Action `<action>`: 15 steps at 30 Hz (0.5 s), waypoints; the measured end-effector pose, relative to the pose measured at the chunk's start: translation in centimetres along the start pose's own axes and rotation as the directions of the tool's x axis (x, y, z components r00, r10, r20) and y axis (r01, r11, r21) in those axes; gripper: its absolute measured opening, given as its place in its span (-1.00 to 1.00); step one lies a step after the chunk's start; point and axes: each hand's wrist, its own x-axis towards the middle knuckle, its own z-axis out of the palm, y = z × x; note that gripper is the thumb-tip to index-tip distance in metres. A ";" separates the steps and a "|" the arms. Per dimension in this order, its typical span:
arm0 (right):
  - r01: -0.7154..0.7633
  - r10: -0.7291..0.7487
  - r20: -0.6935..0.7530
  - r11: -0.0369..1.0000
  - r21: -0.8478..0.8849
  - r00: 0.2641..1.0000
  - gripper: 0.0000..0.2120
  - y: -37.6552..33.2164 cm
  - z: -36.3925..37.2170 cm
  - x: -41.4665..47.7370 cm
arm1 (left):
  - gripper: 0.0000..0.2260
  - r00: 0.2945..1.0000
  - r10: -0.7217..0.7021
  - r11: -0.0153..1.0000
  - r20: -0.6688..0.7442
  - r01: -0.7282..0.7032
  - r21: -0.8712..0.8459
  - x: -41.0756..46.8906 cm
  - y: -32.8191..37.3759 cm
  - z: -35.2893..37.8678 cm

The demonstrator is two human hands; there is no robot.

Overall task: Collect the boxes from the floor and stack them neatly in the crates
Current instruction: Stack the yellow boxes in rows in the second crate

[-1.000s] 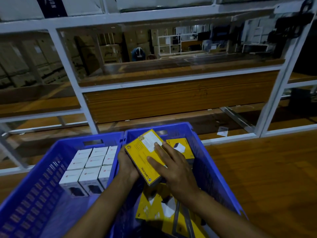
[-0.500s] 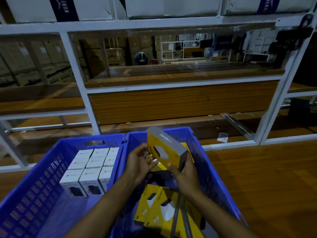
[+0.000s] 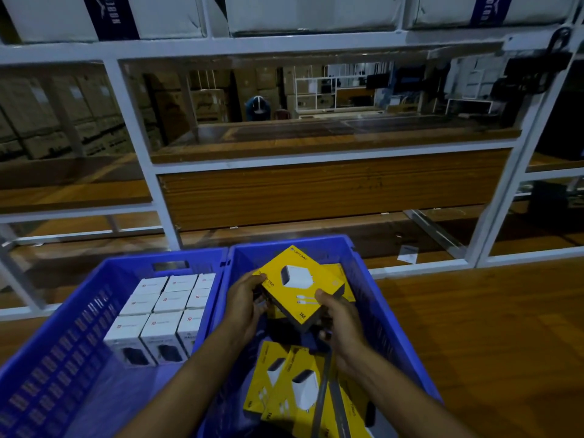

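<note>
I hold a yellow charger box (image 3: 300,286) over the right blue crate (image 3: 376,298), its printed face turned up. My left hand (image 3: 245,306) grips its left edge. My right hand (image 3: 339,324) grips its near right corner with the thumb on top. More yellow boxes (image 3: 294,384) lie loosely in the near part of that crate, and another yellow box (image 3: 346,281) lies at the far end. The left blue crate (image 3: 79,317) holds several white boxes (image 3: 164,314) packed upright in neat rows.
A white metal shelving frame (image 3: 148,172) with wooden shelves stands right behind the crates. Large white cartons (image 3: 309,11) sit on its top shelf. Wooden floor (image 3: 493,343) extends to the right, with a small slip of paper (image 3: 407,254) by the rack's foot.
The yellow box, held on edge half a second ago, has been turned so its printed face points up. Both hands shifted their grip on it over the right crate.
</note>
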 end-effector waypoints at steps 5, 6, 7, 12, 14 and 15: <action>-0.192 0.192 0.006 0.981 0.034 0.981 -0.75 0.6 -0.3 0.1 | -0.90 0.999 -0.006 0.998 -0.033 0.008 0.061 0.7 -0.6 -0.3; -0.238 0.237 0.017 0.970 0.041 0.971 -0.76 0.8 -0.2 0.1 | -0.89 0.999 -0.010 0.997 -0.041 0.013 0.077 0.9 -0.7 -0.4; -0.272 0.271 0.023 0.961 0.056 0.962 -0.78 1.0 0.0 0.1 | -0.88 0.999 -0.018 0.996 -0.045 0.022 0.084 1.2 -1.0 -0.7; -0.320 0.321 0.020 0.930 0.179 0.947 -0.89 1.4 1.1 0.2 | -0.81 0.992 -0.123 0.983 -0.018 0.124 0.137 1.3 -1.6 -0.8; -0.350 0.352 0.028 0.914 0.204 0.935 -0.78 1.9 1.4 0.9 | -0.89 0.992 -0.122 0.970 -0.019 0.123 0.209 0.6 -1.7 -0.4; -0.367 0.370 0.032 0.904 0.219 0.929 -0.72 2.1 1.6 1.4 | -0.91 0.993 -0.114 0.959 -0.020 0.116 0.261 0.6 -1.9 -0.4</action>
